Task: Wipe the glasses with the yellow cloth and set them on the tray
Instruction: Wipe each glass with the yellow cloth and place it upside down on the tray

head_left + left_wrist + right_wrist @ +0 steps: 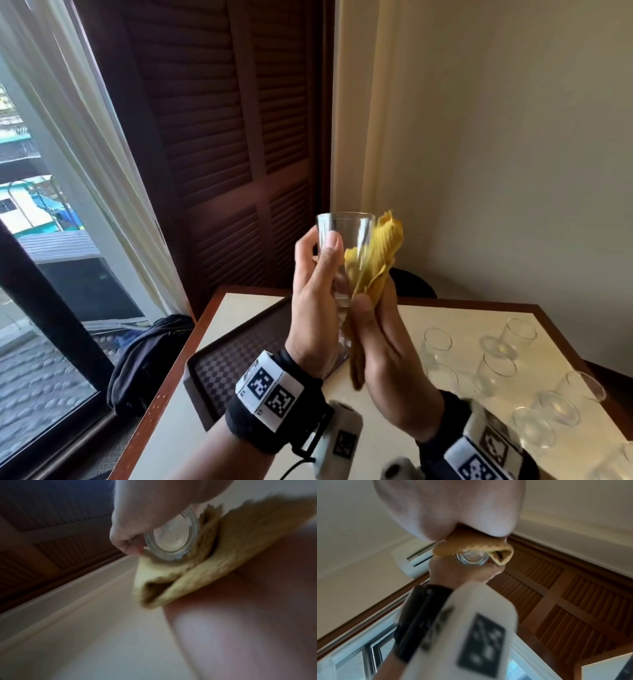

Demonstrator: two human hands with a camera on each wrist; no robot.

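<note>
A clear drinking glass (346, 236) is held upright in the air above the table, gripped by my left hand (317, 298), thumb on the near side and fingers curled round the far side. My right hand (380, 346) holds the yellow cloth (375, 260) and presses it against the right side of the glass. From below, the left wrist view shows the round glass base (171, 536) with the cloth (197, 566) wrapped beside it. In the right wrist view, the cloth (471, 546) folds over the glass base (472, 558). The brown checkered tray (226, 363) lies on the table under my left wrist.
Several clear glasses (496, 370) lie and stand on the cream table (387, 428) at the right. A dark louvred door (222, 137) and a window stand behind. A dark bag (150, 356) lies on the floor left of the table.
</note>
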